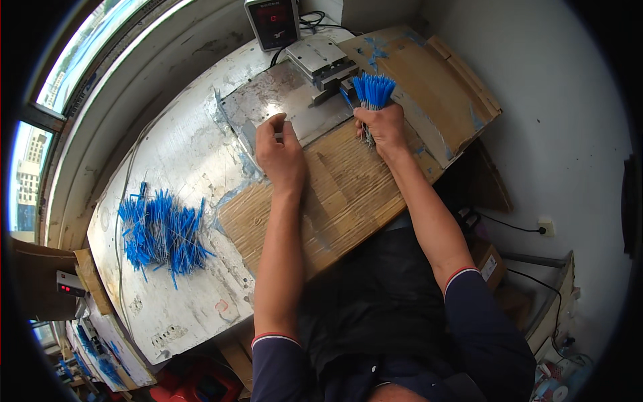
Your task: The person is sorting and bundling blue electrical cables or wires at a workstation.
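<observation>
Loose pile of blue wires spread on the worn bench at far left, left hand pinched shut over the metal plate, contents hidden, right hand fisted around an upright blue wire bundle beside the small metal press, digital meter behind.

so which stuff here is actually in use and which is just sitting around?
In use:
- bundle of blue wires, gripped upright in the right hand
- left hand, fingers pinched, on the metal plate
- small metal press beside the bundle
- display box behind the press

Lying about:
- loose pile of blue wires
- cardboard sheet
- wall socket
</observation>
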Available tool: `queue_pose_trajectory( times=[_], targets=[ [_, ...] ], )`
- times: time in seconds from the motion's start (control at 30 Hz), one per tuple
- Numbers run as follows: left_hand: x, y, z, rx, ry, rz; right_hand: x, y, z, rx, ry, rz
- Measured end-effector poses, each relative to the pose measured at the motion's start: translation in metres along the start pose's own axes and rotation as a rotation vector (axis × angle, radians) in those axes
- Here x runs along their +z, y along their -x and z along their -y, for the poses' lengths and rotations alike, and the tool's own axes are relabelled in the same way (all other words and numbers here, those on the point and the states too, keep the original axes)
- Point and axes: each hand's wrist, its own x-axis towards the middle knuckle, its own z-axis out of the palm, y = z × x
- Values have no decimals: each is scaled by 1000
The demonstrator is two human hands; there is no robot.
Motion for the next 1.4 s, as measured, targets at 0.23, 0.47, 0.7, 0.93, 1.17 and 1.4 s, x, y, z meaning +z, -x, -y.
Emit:
queue_pose_trajectory(
  times=[0.23, 0.47, 0.7, 0.93, 1.17, 1.4],
  targets=[
    [3, 0, -6, -7, -2, 11, 3, -14, 1, -13, 52, 14],
    [2, 0, -3, -17, -20, 37, 4, -12, -3, -2, 19, 15],
    [1, 0, -3, -25, -24, 42, 4, -10, -1, -3, 4, -3],
    [0, 0, -4, -44, -40, 60, 7, -12, 1, 38, 16, -14],
    [7, 4, -19, 111, -142, 40, 4, -12, 1, 62, -54, -18],
    [47, 2, -22, 78, -238, 149, -4, -11, -4, 17, -118, 46]
  ],
)
